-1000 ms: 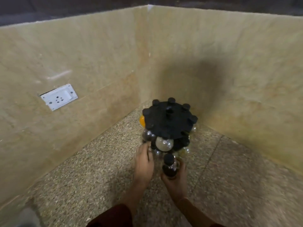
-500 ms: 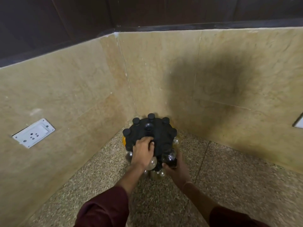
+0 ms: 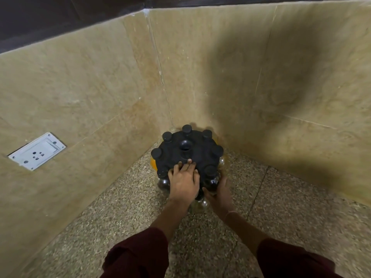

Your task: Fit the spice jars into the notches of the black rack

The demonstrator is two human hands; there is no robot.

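Observation:
A round black rack [image 3: 197, 151] stands in the corner of the speckled counter, with several black-capped jars hanging in the notches round its rim. My left hand [image 3: 183, 182] lies flat on the rack's near top, fingers spread toward the centre knob [image 3: 185, 145]. Under the rim at the front right, my right hand [image 3: 219, 195] grips a dark spice jar [image 3: 211, 182] whose black cap [image 3: 210, 169] sits at a notch. Clear jars [image 3: 163, 184] hang below the rim on the left, and an orange-filled one [image 3: 153, 163] peeks out beside them.
Beige stone walls close in behind and on both sides of the rack. A white wall socket [image 3: 37, 151] sits on the left wall. The speckled counter [image 3: 120, 207] stretches toward me.
My left hand rose from beside the rack onto its top. My right hand carried the dark jar up from in front of the rack to a notch at the front right rim.

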